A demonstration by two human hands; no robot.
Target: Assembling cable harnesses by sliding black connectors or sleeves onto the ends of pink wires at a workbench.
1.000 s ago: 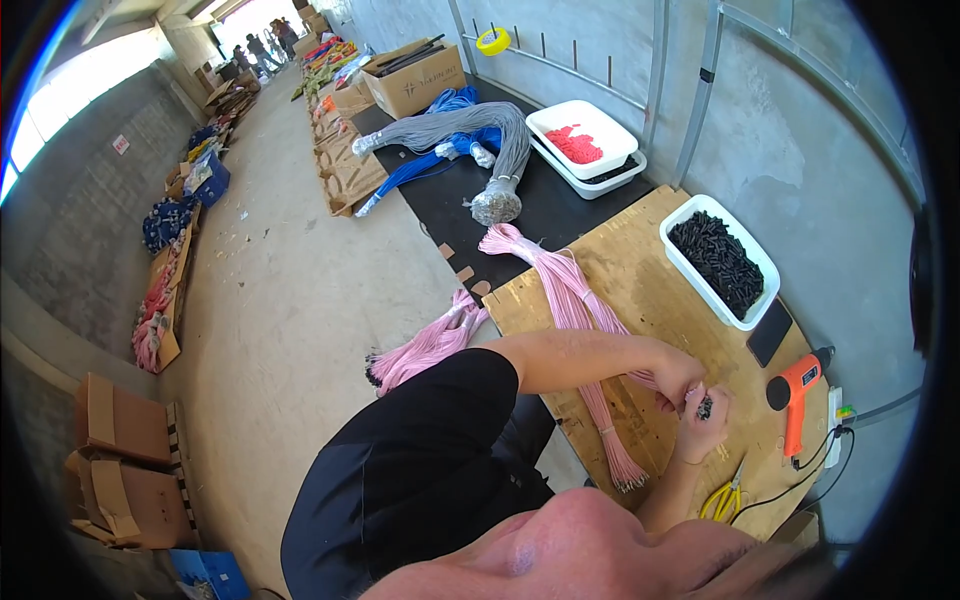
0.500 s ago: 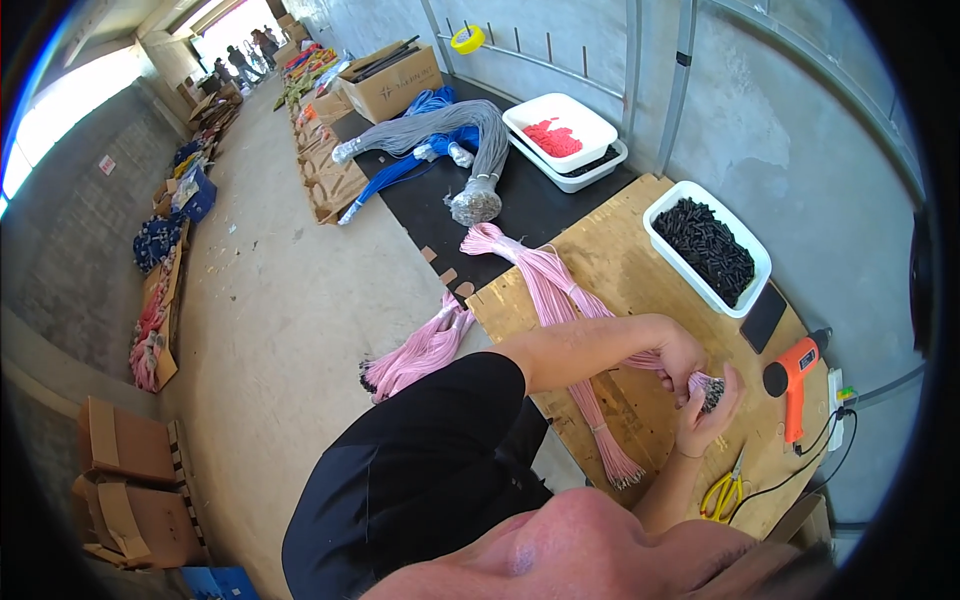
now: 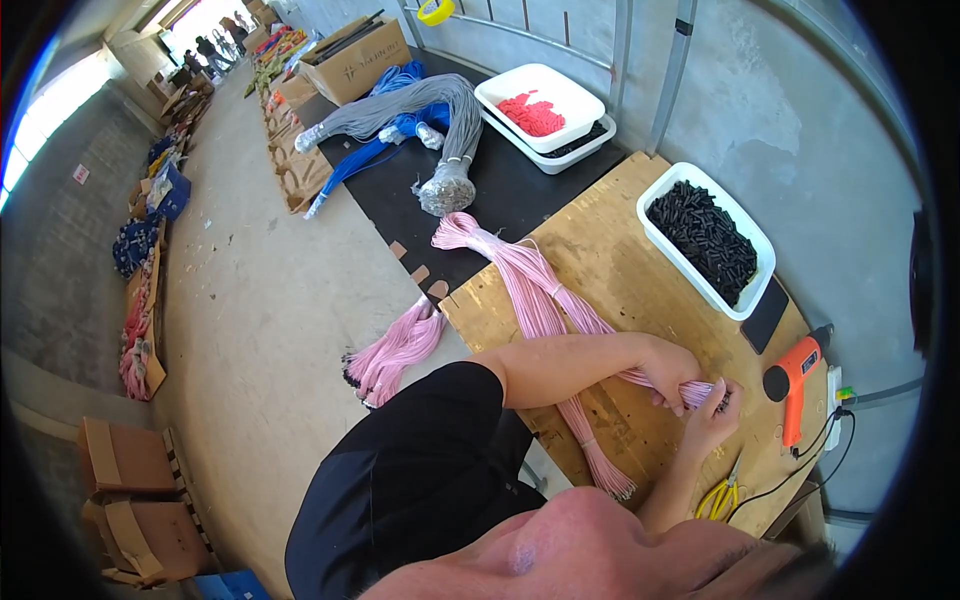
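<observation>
A bundle of pink wires (image 3: 582,314) runs over the wooden table to my hands. My left hand (image 3: 672,372) is closed round it just short of its end. At that end my right hand (image 3: 708,424) has its fingers curled on the wires, and the dark tips show only in part between the fingers. A second pink bundle (image 3: 585,440) lies under my left forearm, its tips near the table's front edge. Both bundles meet at a wrapped part near the black tabletop. Yellow-handled pliers (image 3: 717,498) lie just right of my right wrist.
An orange heat gun (image 3: 797,385) stands at the right with its cord. Behind are a dark phone (image 3: 764,316), a white tray of black sleeves (image 3: 652,228) and a tray of red pieces (image 3: 588,90). Grey wires (image 3: 462,115) lie on the black table; more pink wires (image 3: 400,345) hang left.
My right hand has turned and its fingers have folded over the wire ends, which stood exposed before. My left hand has shifted slightly down and left. The whole view has moved a little.
</observation>
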